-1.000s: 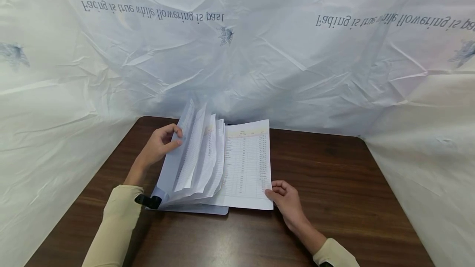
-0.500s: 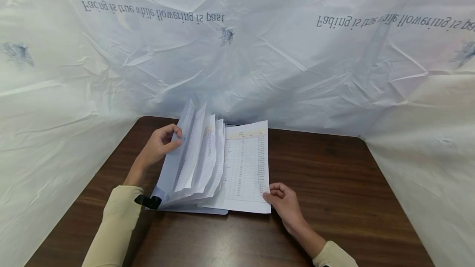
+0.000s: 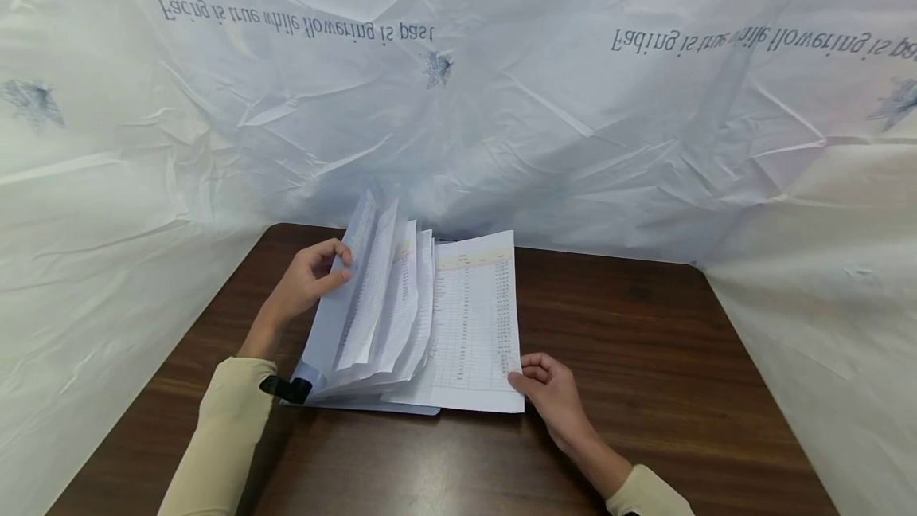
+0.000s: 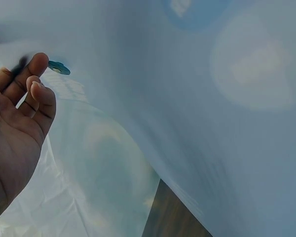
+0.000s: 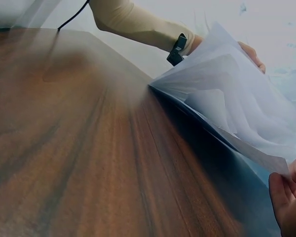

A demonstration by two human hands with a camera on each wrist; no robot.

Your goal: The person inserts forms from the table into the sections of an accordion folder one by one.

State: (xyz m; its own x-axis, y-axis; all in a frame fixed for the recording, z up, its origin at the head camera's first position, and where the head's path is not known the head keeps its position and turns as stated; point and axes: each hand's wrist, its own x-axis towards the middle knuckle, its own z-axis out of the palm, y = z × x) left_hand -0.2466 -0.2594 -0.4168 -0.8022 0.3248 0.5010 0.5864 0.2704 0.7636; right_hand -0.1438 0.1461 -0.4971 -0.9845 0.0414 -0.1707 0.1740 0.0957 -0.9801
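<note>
A pale blue folder (image 3: 325,333) stands partly open on the table, with several printed sheets (image 3: 387,317) fanned between its covers. My left hand (image 3: 304,281) holds the raised left cover near its outer edge, thumb on the inner side. In the left wrist view a small teal flower-shaped piece (image 4: 58,68) shows by that hand's fingertip. One printed table sheet (image 3: 473,325) juts out past the folder's right edge. Its near right corner is pinched by my right hand (image 3: 552,396); in the right wrist view, thumb and fingers meet at the paper's corner (image 5: 276,163). The sheet's left part is hidden by other pages.
The dark wooden table (image 3: 645,341) extends on both sides of the folder. White plastic sheeting (image 3: 501,118) with printed lettering hangs behind and along the sides, close to the folder's far edge. A black wrist camera (image 3: 286,390) sits beside the folder's near left corner.
The pinched sheet has shifted slightly left and toward me, its near edge now a little lower, with my right hand moving along. My left hand and the raised cover have stayed put.
</note>
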